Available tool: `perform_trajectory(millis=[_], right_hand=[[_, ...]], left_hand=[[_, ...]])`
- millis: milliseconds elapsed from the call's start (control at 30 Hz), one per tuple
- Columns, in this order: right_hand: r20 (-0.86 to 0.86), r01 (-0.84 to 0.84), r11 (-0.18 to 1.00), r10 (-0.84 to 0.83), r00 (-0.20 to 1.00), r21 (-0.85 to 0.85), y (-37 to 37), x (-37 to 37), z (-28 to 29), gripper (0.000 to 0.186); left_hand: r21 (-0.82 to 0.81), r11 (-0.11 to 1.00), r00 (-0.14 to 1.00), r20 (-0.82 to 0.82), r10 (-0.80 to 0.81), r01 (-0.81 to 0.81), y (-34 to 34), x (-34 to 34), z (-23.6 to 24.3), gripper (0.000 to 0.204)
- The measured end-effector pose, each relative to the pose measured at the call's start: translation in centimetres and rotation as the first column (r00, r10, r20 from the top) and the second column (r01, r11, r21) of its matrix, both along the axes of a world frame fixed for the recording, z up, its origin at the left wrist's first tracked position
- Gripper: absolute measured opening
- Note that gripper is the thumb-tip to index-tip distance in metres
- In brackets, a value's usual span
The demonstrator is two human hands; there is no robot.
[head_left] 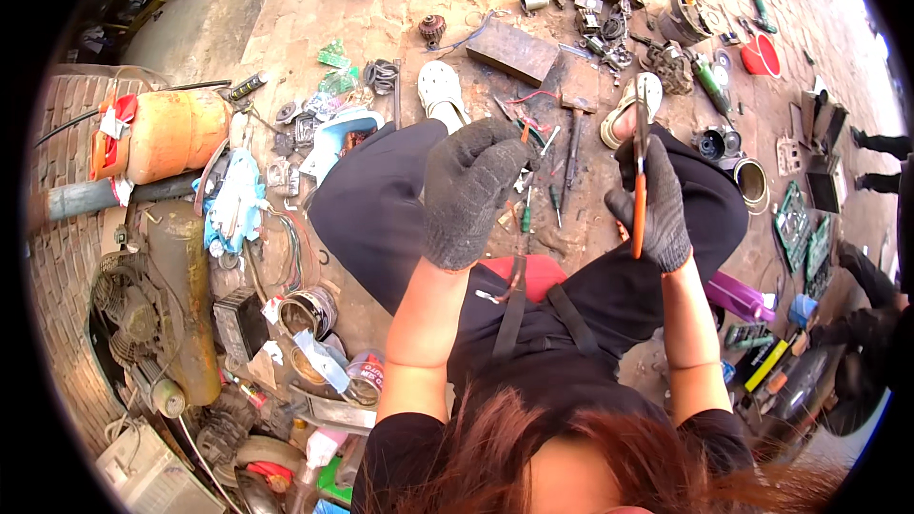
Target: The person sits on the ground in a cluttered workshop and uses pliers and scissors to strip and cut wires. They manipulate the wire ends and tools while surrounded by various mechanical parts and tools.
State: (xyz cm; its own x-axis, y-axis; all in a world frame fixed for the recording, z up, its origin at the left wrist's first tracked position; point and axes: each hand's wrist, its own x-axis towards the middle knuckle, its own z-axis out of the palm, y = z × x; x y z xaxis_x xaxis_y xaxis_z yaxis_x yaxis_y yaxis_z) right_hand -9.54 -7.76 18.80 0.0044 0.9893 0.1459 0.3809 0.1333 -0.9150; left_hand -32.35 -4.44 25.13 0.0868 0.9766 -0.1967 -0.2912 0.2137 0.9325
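Note:
My left hand (468, 192), in a dark grey knit glove, is raised above my lap with its fingers curled closed. A small dark piece with an orange tip shows at its fingertips, too little to name. My right hand (659, 205), gloved alike, is closed round an orange-handled tool (639, 214) held upright and seen edge-on; its dark metal end points away from me, and its exact kind is unclear. Between my feet on the ground lie a hammer (577, 107), a green-handled screwdriver (526, 217) and a second screwdriver (556, 198). A red item (533, 271) lies by my lap.
Beyond my feet sit a rectangular metal block (512, 52), a copper-coloured rotor (432, 29) and a bucket (685, 19). An orange gas cylinder (171, 136) lies at left, near open cans (307, 310). Green tool cases (792, 227) stand at right, where another person's dark-clothed legs (881, 162) show.

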Motion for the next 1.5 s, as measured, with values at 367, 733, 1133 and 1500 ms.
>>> perform_trajectory(millis=[367, 733, 1133, 1500], right_hand=[[0.281, -0.258, 0.937, 0.320, 0.905, -0.234, -6.1, -1.3, 6.9, 0.063], [0.524, -0.239, 0.940, 0.081, 0.848, 0.243, -3.7, 0.1, 9.4, 0.053], [0.545, -0.271, 0.938, 0.114, 0.830, 0.216, -3.5, -0.7, 10.9, 0.053], [0.453, -0.379, 0.925, 0.322, 0.832, 0.039, -3.2, -0.3, 11.2, 0.054]], left_hand=[[0.061, 0.991, 0.992, -0.013, 0.122, -0.121, -3.4, 1.9, 2.2, 0.016], [0.387, 0.911, 0.926, -0.378, 0.012, 0.146, -5.8, 2.1, 4.3, 0.010], [0.191, 0.980, 0.994, -0.107, -0.032, 0.052, -6.5, 1.6, 4.3, 0.010], [0.312, 0.949, 0.984, -0.178, 0.005, 0.051, -5.5, 1.0, 3.6, 0.003]])
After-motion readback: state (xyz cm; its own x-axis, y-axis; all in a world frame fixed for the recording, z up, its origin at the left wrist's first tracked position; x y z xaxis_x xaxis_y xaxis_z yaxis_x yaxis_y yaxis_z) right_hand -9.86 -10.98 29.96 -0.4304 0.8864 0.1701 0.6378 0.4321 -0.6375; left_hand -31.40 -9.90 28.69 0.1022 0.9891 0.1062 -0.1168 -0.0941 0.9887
